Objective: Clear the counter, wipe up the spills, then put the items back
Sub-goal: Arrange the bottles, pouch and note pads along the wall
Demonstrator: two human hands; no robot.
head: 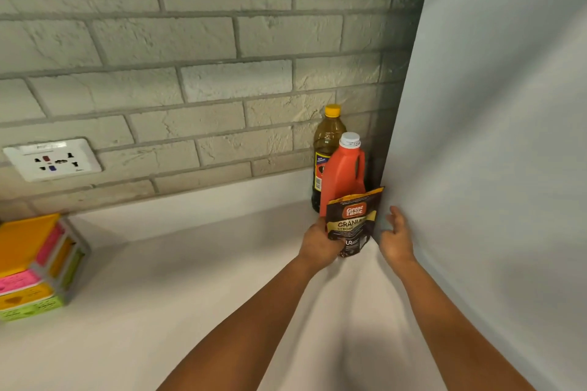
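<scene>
Left hand [317, 243]: coffee pouch [354, 220] gripped by its edge, kept upright against the red jug [343, 173].
Right hand [397, 238]: fingers spread, nothing held, ready to steady.
Tabletop [190, 279]: corner being restocked, likely.

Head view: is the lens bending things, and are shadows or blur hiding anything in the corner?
Head view: wide-angle bending curves the brick wall courses and the side panel; shadow darkens the corner behind the oil bottle and red jug; both hands cast soft shadows on the counter; the pouch label reads sharp, edges slightly soft.
</scene>
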